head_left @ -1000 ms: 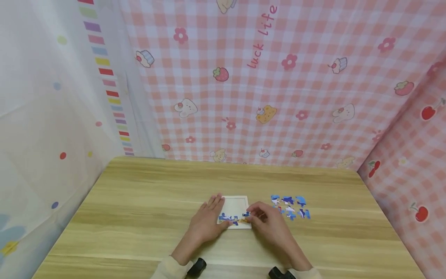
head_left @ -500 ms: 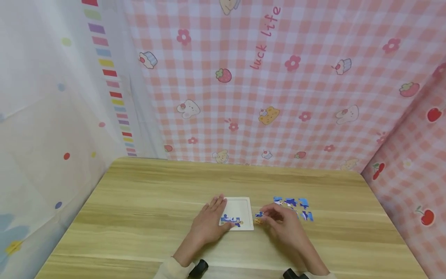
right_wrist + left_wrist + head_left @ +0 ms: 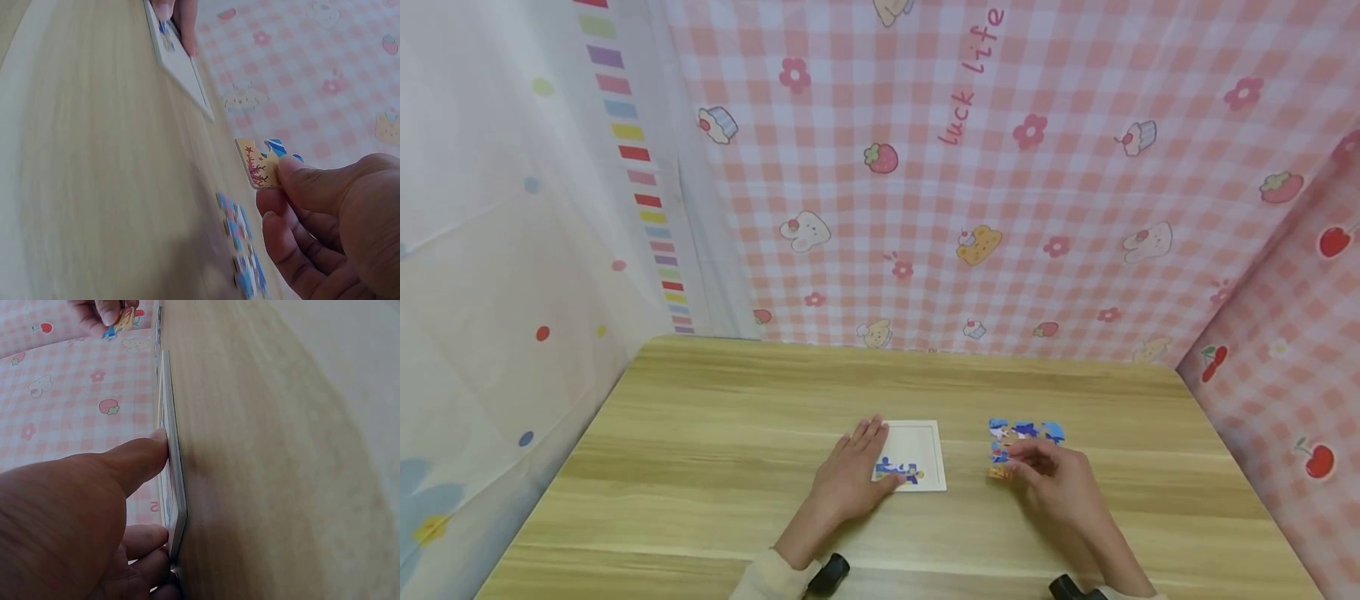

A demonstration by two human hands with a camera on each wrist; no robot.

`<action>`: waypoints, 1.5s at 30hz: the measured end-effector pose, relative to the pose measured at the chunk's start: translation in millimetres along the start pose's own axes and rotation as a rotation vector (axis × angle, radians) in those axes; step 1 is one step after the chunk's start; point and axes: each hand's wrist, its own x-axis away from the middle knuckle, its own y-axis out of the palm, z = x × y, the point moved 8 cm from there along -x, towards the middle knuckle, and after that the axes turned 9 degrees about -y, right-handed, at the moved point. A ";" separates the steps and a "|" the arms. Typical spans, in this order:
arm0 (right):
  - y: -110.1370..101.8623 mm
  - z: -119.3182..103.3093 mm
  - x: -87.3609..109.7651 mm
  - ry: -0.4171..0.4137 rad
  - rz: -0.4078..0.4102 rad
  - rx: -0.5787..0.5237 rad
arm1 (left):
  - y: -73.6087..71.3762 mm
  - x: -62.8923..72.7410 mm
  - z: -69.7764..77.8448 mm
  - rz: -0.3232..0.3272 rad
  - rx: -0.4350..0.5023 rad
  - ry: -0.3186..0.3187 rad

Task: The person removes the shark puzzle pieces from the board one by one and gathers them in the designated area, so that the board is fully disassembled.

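Note:
A puzzle piece (image 3: 257,167), tan with red coral and a blue corner, is pinched between the thumb and fingers of my right hand (image 3: 1063,483). That hand holds it up off the table, beside the loose pieces in the head view. My left hand (image 3: 846,477) lies with fingers extended over the left side of a white puzzle tray (image 3: 917,442), its thumb pressing near the front edge. A few joined blue pieces (image 3: 912,468) sit in the tray's front left part, partly covered by that thumb.
Several loose blue puzzle pieces (image 3: 1025,429) lie right of the tray, some hidden behind the right hand. The wood-grain table (image 3: 737,417) meets a pink checked curtain (image 3: 925,208) at the back and a pale curtain (image 3: 550,250) at left.
The right hand has moved right, from the tray's right edge to the loose pieces, carrying the puzzle piece out of the tray. The left hand stays on the tray.

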 end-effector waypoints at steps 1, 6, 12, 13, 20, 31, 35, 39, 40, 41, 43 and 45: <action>-2.8 2.9 1.3 0.013 -0.001 0.013 | -0.2 0.1 0.5 -0.001 0.001 0.001; -15.5 16.5 6.7 0.052 -0.007 0.072 | -1.3 -0.3 1.9 -0.009 0.010 -0.002; -30.9 29.0 12.3 0.058 0.026 0.104 | -4.6 -2.8 2.6 -0.011 0.002 -0.003; -33.3 30.7 13.2 0.055 0.031 0.103 | -5.0 -3.2 2.8 -0.009 0.001 -0.002; -50.6 44.1 18.7 0.050 0.043 0.118 | -5.4 -5.5 4.0 -0.006 -0.007 0.008; -61.3 63.3 27.6 0.145 -0.051 0.220 | -4.6 -5.0 3.7 -0.007 -0.010 0.008; -59.4 61.2 28.1 0.127 -0.068 0.255 | -4.1 -3.8 2.7 -0.008 -0.007 0.003; -58.2 57.2 29.1 0.099 -0.081 0.293 | -2.9 -2.4 2.0 -0.013 -0.001 -0.001; -58.2 56.7 29.5 0.094 -0.081 0.303 | -2.7 -2.1 2.0 -0.015 0.000 -0.001; -58.1 56.3 30.1 0.089 -0.082 0.311 | -2.8 -1.7 2.3 -0.014 0.001 0.002; -57.9 56.0 31.1 0.082 -0.082 0.319 | -2.5 -1.3 2.5 -0.018 0.002 -0.001; -57.7 56.5 31.8 0.079 -0.079 0.325 | -2.5 -0.8 2.8 -0.019 0.000 -0.002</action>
